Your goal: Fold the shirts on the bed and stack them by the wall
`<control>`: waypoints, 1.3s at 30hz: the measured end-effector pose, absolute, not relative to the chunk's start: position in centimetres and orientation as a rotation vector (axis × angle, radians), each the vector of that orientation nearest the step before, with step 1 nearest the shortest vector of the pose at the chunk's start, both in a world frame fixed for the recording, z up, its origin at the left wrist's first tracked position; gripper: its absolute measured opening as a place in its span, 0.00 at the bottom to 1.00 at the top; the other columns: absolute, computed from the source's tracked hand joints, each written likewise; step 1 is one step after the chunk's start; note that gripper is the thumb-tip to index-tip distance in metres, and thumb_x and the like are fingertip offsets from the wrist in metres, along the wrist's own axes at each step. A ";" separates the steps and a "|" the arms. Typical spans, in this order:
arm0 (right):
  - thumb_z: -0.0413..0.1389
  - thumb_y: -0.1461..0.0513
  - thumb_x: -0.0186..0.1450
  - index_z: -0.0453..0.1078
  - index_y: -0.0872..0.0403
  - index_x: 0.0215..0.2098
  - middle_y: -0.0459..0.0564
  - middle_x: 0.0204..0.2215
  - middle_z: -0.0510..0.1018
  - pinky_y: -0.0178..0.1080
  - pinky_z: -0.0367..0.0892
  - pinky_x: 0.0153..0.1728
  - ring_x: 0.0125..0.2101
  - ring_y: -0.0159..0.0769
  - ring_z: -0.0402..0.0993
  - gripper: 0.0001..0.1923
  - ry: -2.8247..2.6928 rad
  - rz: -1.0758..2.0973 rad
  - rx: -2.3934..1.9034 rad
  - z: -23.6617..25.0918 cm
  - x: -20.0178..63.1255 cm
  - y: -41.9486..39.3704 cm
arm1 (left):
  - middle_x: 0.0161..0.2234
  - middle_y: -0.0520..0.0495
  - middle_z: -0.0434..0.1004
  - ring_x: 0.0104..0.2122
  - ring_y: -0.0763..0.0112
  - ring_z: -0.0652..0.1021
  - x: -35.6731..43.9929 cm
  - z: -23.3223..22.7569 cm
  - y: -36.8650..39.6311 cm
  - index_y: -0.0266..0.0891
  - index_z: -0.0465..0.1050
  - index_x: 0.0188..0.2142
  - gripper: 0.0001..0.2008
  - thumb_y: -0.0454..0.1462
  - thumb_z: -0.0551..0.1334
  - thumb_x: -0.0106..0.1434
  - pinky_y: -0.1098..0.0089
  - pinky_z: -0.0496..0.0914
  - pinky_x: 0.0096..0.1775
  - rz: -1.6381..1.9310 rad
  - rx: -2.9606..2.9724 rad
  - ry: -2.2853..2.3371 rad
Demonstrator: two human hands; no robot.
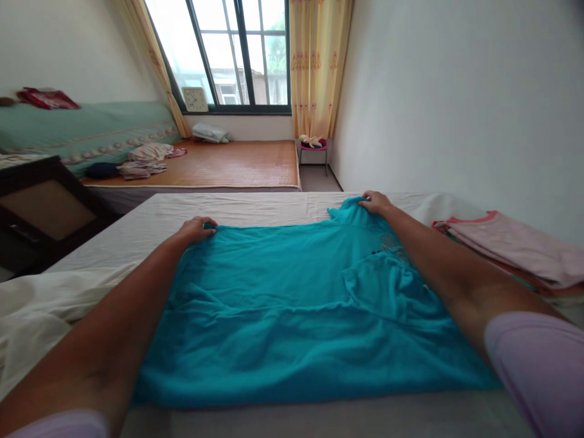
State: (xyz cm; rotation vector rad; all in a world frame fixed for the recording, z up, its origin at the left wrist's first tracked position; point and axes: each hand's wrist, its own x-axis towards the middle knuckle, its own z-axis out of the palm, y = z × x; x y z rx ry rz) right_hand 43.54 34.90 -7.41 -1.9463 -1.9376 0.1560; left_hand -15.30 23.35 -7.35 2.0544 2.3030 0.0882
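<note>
A turquoise T-shirt lies spread sideways across the white-sheeted bed, with a crease running along its middle. My left hand pinches its far left corner. At the far right, my right hand grips the cloth near a sleeve that sticks out toward the window. The other sleeve rests folded inward on the fabric, close to a small greyish print partly covered by my right forearm. Wrinkles show along the near half of the shirt.
Folded clothes are stacked at the right by the wall. Bunched white cloth lies at the left, near a dark cabinet. Beyond is another bed with clothes on it, and a small pink stool under the curtain.
</note>
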 end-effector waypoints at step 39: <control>0.43 0.48 0.71 0.60 0.48 0.65 0.50 0.64 0.63 0.53 0.52 0.64 0.65 0.44 0.55 0.28 -2.612 0.197 -1.132 -9.1 40.6 6.4 | 0.67 0.46 0.55 0.67 0.64 0.56 -6.7 -8.9 7.9 0.42 0.54 0.67 0.31 0.50 0.41 0.69 0.59 0.48 0.65 0.080 2.500 1.819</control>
